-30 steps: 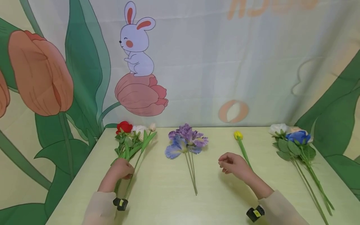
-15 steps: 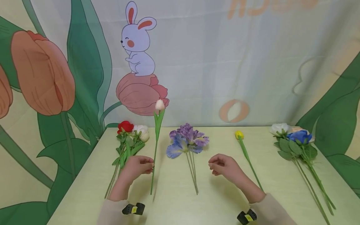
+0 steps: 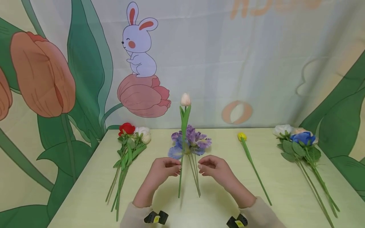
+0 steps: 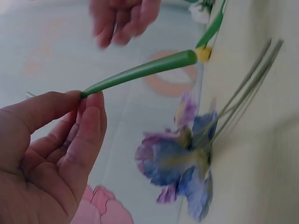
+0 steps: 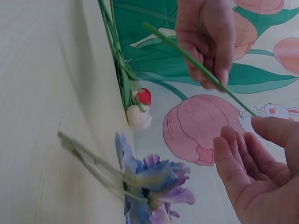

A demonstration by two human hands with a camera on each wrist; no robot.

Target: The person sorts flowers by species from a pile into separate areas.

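Note:
A pale pink tulip (image 3: pixel 185 99) stands upright above the table's middle, its green stem (image 4: pixel 145 70) pinched between thumb and fingertips of my left hand (image 3: pixel 164 171). Close to the right of that stem is my right hand (image 3: pixel 215 169); its fingers are loosely bent, with a gap between thumb and fingertips and nothing held, as the right wrist view shows. Behind the tulip lie purple and blue irises (image 3: pixel 196 139), partly covered by it, their thin stems pointing toward me between the two hands.
At the left lies a bunch with a red rose (image 3: pixel 127 128), white blooms (image 3: pixel 143 134) and green stems. A single yellow tulip (image 3: pixel 242 136) lies right of centre. Farther right are a blue rose (image 3: pixel 303 138) and a white one (image 3: pixel 283 130). A printed curtain (image 3: pixel 199 57) hangs behind the table.
My left hand has lifted the pale tulip from the left bunch and carried it right to the middle. My right hand has moved left toward it.

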